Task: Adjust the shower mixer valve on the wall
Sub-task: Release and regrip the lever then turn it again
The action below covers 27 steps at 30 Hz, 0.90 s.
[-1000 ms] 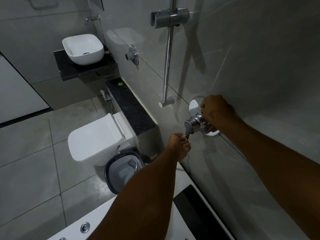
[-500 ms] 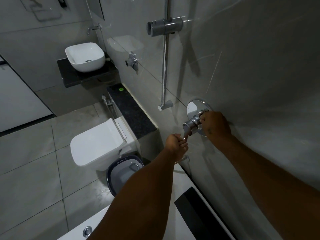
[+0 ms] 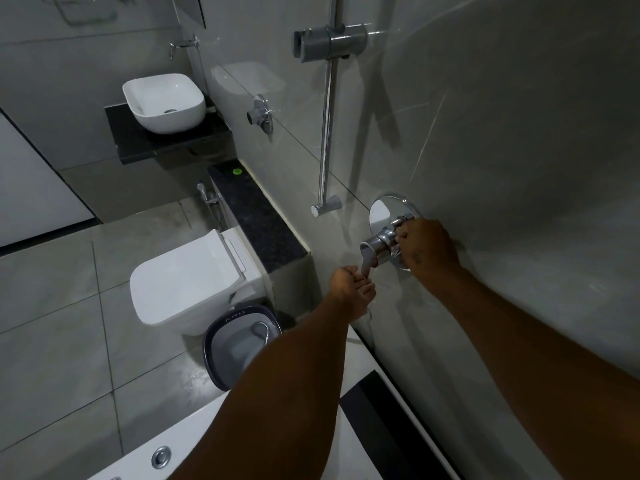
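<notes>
A view from above looks down into a dim, grey-tiled bathroom, with two bare forearms reaching forward from the near edge. On the tiled wall (image 3: 502, 133) at right sits the shower mixer valve (image 3: 381, 242), a round chrome plate with a chrome body sticking out and a lever (image 3: 366, 263) hanging down from it. The right hand (image 3: 427, 245) is curled closed against the right side of the valve body, its fingers wrapped on the chrome part next to the plate. The left hand (image 3: 351, 291) is just below, closed in a loose fist around the lower tip of the lever. Above and left of the valve, a vertical chrome shower rail (image 3: 327, 126) runs up the wall to a grey slider bracket (image 3: 329, 41). Further left on the same wall is a small chrome stop valve (image 3: 260, 114). At far left a white basin (image 3: 163, 102) rests on a dark counter (image 3: 138, 143). Nearer, a white wall-hung toilet (image 3: 188, 280) has its lid shut, with a dark-rimmed bin (image 3: 239, 344) on the floor just beside it. A white tub edge (image 3: 194, 445) crosses the near bottom.
</notes>
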Tool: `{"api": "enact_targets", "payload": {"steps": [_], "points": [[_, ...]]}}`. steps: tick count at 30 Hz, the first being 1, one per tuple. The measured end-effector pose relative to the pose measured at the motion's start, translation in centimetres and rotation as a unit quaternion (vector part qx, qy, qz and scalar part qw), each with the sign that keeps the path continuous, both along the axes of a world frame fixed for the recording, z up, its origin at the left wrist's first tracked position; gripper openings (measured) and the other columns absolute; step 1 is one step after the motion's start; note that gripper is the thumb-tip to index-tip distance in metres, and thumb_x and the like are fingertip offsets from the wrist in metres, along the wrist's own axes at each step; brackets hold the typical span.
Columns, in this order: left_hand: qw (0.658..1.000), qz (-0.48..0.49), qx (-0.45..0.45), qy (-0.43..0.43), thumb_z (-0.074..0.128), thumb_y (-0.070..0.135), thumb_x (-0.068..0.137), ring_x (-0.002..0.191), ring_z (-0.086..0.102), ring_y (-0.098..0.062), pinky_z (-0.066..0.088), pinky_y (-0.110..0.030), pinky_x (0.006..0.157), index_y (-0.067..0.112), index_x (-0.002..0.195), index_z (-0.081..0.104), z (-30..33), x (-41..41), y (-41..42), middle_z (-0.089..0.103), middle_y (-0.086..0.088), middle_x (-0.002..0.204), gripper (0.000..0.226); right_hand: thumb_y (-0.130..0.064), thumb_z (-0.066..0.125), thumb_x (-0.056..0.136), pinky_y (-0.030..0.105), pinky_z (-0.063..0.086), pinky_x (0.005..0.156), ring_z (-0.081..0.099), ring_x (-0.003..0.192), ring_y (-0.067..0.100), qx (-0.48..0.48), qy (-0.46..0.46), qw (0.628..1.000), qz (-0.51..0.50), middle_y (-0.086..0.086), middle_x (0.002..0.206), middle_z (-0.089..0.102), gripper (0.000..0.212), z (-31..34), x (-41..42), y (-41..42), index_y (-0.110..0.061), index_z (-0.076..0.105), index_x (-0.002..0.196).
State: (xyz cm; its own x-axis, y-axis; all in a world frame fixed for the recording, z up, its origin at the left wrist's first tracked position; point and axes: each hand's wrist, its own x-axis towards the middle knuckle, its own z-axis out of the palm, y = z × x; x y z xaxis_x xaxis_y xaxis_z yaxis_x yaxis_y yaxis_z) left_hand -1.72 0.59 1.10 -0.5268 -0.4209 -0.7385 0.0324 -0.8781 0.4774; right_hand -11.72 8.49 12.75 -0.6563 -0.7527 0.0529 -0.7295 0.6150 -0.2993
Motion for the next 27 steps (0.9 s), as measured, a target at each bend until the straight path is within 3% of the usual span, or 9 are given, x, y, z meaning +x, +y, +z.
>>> {"api": "enact_targets", "payload": {"steps": [3,6,10,15,18,20,23,26,27], "points": [[1.0,-0.005,0.005,0.01,0.043,0.017,0.089,0.118,0.056,-0.034,0.04,-0.041,0.108,-0.005,0.101,0.06,0.1,-0.1,-0.3,0.059,-0.024,0.122,0.03,-0.016,0.063,0.077,0.042,0.061,0.066,0.07,0.071,0.031,-0.002,-0.031,0.999,-0.016,0.013,0.076,0.071,0.009,-1.4,-1.4,-1.2,-0.011,0.069,0.073],[0.999,0.015,0.024,0.026,0.042,0.015,0.092,0.138,0.044,-0.039,0.032,-0.047,0.117,-0.008,0.111,0.057,0.1,-0.2,-0.5,0.05,-0.028,0.144,0.033,-0.013,0.067,0.08,0.035,0.059,0.07,0.07,0.076,0.029,0.022,-0.012,0.999,-0.023,0.012,0.083,0.073,0.006,-0.8,-0.9,-1.2,-0.009,0.071,0.078],[0.998,0.023,0.036,0.04,0.042,0.016,0.093,0.133,0.049,-0.04,0.036,-0.047,0.113,-0.002,0.103,0.055,-0.3,-0.2,-0.9,0.057,-0.024,0.135,0.024,-0.016,0.065,0.086,0.034,0.058,0.07,0.071,0.078,0.029,0.011,-0.004,1.0,-0.026,0.012,0.083,0.074,0.012,0.1,-0.2,-0.9,-0.009,0.073,0.083],[0.999,0.019,0.01,0.045,0.039,0.019,0.089,0.106,0.066,-0.031,0.047,-0.04,0.092,0.004,0.104,0.06,-0.6,1.0,-1.4,0.074,-0.014,0.099,0.03,-0.015,0.065,0.086,0.037,0.058,0.072,0.071,0.083,0.033,0.026,0.011,0.999,-0.023,0.015,0.088,0.074,0.012,0.2,-0.3,-1.0,-0.007,0.074,0.087],[0.998,0.018,-0.001,0.053,0.036,0.019,0.092,0.096,0.068,-0.03,0.044,-0.042,0.102,0.002,0.112,0.059,-0.2,1.6,-1.7,0.075,-0.014,0.101,0.034,-0.011,0.067,0.085,0.035,0.055,0.069,0.071,0.083,0.034,0.029,0.024,0.999,-0.025,0.017,0.088,0.074,0.011,0.1,-0.2,-1.1,-0.006,0.074,0.091],[0.999,0.022,-0.006,0.049,0.038,0.017,0.089,0.081,0.063,-0.025,0.045,-0.038,0.097,0.002,0.108,0.06,-0.1,1.8,-1.6,0.076,-0.013,0.091,0.032,-0.012,0.066,0.086,0.037,0.055,0.073,0.07,0.086,0.034,0.044,0.028,0.998,-0.022,0.018,0.092,0.073,0.013,0.0,-0.3,-1.1,-0.004,0.073,0.094],[0.998,0.027,-0.009,0.059,0.042,0.01,0.077,0.055,0.035,-0.015,0.035,-0.025,0.065,0.0,0.092,0.068,0.6,2.3,-1.1,0.053,-0.004,0.053,0.031,-0.01,0.064,0.086,0.04,0.056,0.079,0.069,0.091,0.035,0.074,0.026,0.997,-0.006,0.019,0.097,0.072,0.014,0.3,-0.2,-1.0,-0.005,0.071,0.097],[0.997,0.015,-0.021,0.068,0.041,0.004,0.067,0.049,0.019,-0.011,0.019,-0.023,0.058,0.008,0.047,0.065,1.6,3.0,-0.7,0.028,0.004,0.049,0.031,-0.011,0.066,0.086,0.04,0.055,0.079,0.069,0.094,0.036,0.069,0.03,0.997,-0.028,0.018,0.1,0.072,0.017,0.6,-0.1,-1.1,-0.004,0.071,0.101],[0.997,0.0,-0.022,0.069,0.042,0.004,0.065,0.049,0.018,-0.01,0.018,-0.024,0.059,0.009,0.044,0.063,1.8,3.3,-0.8,0.027,0.004,0.049,0.03,-0.012,0.066,0.087,0.04,0.055,0.08,0.068,0.095,0.036,0.066,0.025,0.997,-0.037,0.018,0.101,0.072,0.018,0.9,0.3,-1.0,-0.005,0.071,0.102]]}}
